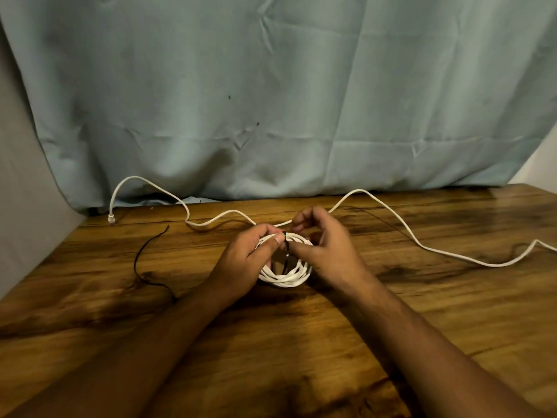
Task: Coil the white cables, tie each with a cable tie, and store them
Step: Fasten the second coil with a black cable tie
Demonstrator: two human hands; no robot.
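left hand (251, 254) fingers clamped on white coil (286, 277); right hand (324, 242) fingers pinch black cable tie (286, 251) on counter (331, 342).

Likely a home room, wooden table (301, 342) against a wall, creased pale blue cloth (271, 86) hung behind

A wrinkled pale blue cloth (271, 101) hangs behind the wooden table (301, 342).
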